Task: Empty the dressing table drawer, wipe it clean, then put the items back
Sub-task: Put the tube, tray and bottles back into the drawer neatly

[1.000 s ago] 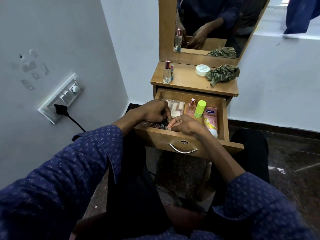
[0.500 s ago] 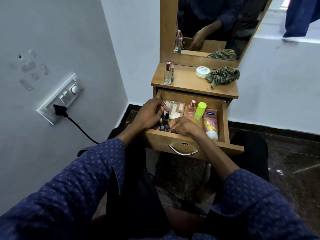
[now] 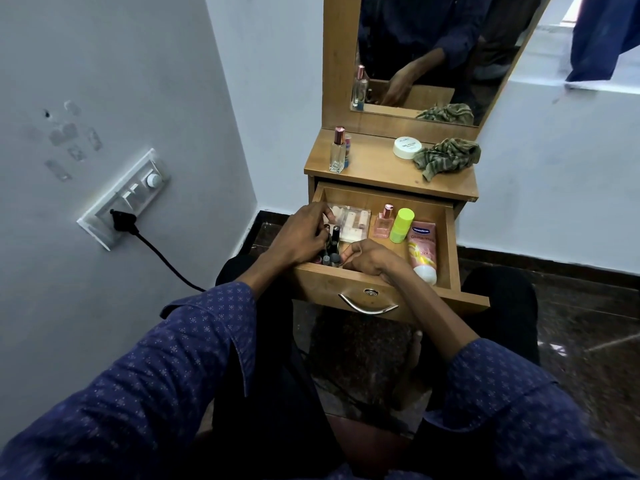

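Observation:
The wooden drawer (image 3: 450, 244) of the dressing table is pulled out. Inside lie a clear plastic pack (image 3: 353, 221), a pink perfume bottle (image 3: 383, 223), a lime green roll-on (image 3: 401, 225) and a pink Vaseline tube (image 3: 422, 251). Several small dark nail polish bottles (image 3: 330, 252) stand at the front left corner. My left hand (image 3: 304, 237) is curled around the taller dark bottles there. My right hand (image 3: 370, 259) rests inside the front of the drawer, fingertips bent toward the same bottles; what it holds is hidden.
On the table top (image 3: 374, 171) stand a clear perfume bottle (image 3: 337, 152), a white jar (image 3: 407, 147) and a crumpled green cloth (image 3: 446, 157). A mirror (image 3: 433, 50) rises behind. A wall switchboard (image 3: 124, 199) with a plugged black cable is at left.
My left hand has slid a little deeper along the drawer's left side and tall dark bottles now show between the hands. My right hand has stayed at the drawer front.

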`<state>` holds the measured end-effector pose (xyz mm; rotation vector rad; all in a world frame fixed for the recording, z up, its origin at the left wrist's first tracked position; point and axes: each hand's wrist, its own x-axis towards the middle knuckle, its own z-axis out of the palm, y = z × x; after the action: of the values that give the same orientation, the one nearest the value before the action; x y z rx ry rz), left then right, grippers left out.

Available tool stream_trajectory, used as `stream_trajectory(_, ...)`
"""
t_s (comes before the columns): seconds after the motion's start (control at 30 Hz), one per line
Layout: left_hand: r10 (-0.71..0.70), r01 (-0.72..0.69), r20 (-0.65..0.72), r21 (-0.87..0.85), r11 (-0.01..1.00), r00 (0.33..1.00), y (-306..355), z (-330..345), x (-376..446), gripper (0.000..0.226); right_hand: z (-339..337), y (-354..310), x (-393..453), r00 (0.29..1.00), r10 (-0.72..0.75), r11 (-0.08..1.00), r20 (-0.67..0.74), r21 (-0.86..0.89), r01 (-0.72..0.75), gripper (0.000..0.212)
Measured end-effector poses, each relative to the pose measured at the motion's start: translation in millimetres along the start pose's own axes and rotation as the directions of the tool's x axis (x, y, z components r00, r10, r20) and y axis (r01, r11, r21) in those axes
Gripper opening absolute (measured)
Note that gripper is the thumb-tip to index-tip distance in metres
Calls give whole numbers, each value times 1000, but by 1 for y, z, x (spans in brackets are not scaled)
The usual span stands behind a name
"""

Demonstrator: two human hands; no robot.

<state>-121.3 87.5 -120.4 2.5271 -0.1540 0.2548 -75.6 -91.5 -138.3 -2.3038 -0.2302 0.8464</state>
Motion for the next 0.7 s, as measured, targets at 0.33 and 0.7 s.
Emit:
stream_trajectory(0.33, 3, -3, -7, 11, 1000, 1000, -2, 1, 2, 24, -7, -2, -7, 1000, -20, 999, -1, -29, 20, 13)
stream_trajectory(0.7, -18, 17, -128, -5, 1000, 992, 3, -14, 35, 21, -66, -33, 1, 939, -195, 981, -285, -57, 187, 18)
